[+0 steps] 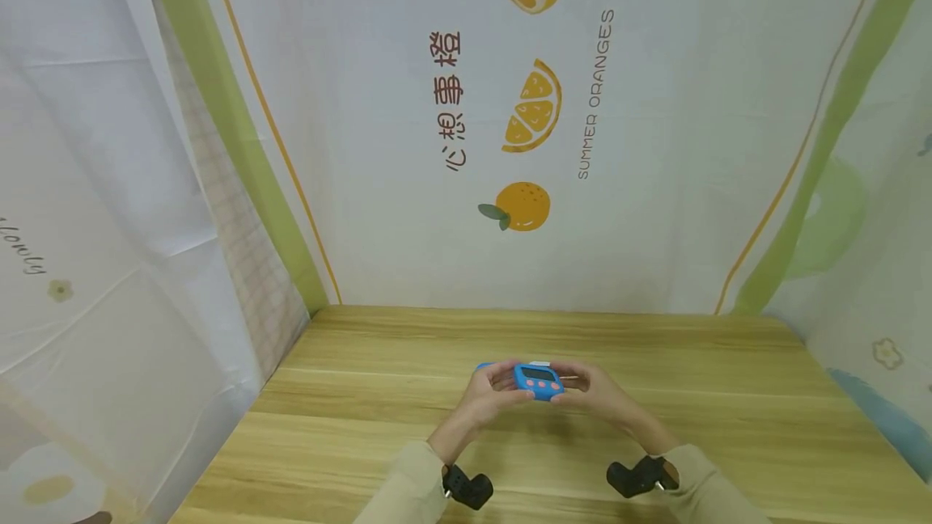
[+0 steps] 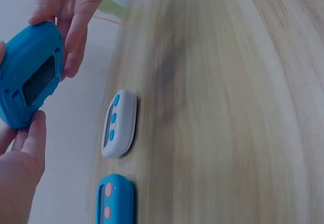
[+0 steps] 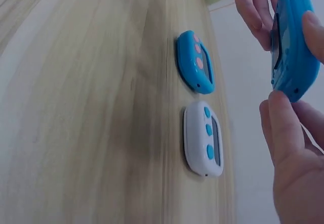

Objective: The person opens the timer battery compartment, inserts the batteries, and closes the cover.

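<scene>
A blue digital timer (image 1: 539, 382) with a dark screen and pink buttons is held up over the table between both hands. My left hand (image 1: 486, 391) grips its left end, thumb along the lower edge. At the opposite end my right hand (image 1: 593, 388) pinches it between thumb and fingers. In the left wrist view, the back of the held timer (image 2: 31, 72) shows a dark recessed panel. Below it on the table lie a white timer (image 3: 201, 139) with blue buttons and a second blue timer (image 3: 194, 62) with pink buttons, side by side.
The wood-grain table (image 1: 349, 395) meets a hanging white cloth (image 1: 379, 184) printed with oranges at its back edge. More printed cloth (image 1: 95, 330) hangs along the left side, and another sheet (image 1: 866, 289) hangs on the right. Black wrist cameras (image 1: 469, 488) are strapped to both wrists.
</scene>
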The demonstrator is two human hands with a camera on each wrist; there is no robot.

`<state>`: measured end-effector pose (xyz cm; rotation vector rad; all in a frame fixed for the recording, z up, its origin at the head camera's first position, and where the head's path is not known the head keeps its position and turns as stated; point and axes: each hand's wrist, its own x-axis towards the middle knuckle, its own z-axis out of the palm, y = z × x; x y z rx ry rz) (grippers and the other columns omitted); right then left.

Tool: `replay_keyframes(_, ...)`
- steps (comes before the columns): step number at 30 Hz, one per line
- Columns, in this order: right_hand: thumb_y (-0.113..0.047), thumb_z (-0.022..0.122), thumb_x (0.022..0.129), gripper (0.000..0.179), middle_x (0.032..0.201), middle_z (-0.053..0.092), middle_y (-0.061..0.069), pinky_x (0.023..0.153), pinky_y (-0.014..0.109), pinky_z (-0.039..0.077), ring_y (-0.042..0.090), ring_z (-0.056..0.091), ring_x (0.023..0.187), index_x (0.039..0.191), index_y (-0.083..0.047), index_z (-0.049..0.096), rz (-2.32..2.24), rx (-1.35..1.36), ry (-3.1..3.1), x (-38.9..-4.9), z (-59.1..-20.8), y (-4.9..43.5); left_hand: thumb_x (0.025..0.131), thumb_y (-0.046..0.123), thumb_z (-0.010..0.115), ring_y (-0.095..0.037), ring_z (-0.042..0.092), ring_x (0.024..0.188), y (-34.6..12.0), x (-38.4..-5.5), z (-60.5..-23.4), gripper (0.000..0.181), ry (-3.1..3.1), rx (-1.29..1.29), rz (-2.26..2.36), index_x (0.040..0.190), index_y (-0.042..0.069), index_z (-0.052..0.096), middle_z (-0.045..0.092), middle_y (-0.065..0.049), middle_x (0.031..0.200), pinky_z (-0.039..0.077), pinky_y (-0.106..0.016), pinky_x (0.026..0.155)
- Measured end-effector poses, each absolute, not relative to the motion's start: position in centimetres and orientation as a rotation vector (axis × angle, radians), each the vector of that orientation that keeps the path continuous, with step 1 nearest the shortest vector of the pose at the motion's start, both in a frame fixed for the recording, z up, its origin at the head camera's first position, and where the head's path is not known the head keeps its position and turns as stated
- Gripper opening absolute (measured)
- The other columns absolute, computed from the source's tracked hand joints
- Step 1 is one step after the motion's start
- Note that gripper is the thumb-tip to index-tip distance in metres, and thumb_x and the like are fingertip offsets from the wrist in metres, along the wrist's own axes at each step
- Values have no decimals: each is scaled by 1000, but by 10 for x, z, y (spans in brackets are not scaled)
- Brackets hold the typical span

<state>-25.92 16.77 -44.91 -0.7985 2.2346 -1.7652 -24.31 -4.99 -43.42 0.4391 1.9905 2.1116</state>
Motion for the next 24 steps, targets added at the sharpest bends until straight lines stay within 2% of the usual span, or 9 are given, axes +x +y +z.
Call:
replay_keyframes(8, -12, 66, 79, 62, 126, 38, 30, 87, 32, 45, 45, 39, 112, 128, 12, 34, -1746, -749, 2268, -254, -454, 194, 73, 0, 69, -30, 48, 110, -22, -246, -447, 61, 1978, 393, 2112, 126, -10, 39, 49, -20, 122, 44, -31, 89)
replay_keyframes(16, -9, 66, 80, 63, 124, 37, 34, 85, 30, 47, 48, 40, 109, 126, 16, 32, -1672, -764, 2351, -253, -457, 224, 73, 0, 69, -24, 55, 99, 12, -244, -461, 61, 2131, 389, 2008, 126, -11, 39, 56, -15, 111, 50, -28, 77)
replay_keyframes(24, -11, 69, 76, 66, 122, 38, 35, 83, 32, 47, 48, 40, 109, 125, 17, 34, -1631, -641, 2467, -260, -467, 241, 67, -10, 69, -26, 60, 90, 51, -251, -477, 50, 2328, 201, 2051, 113, -15, 49, 61, -19, 97, 51, -26, 73)
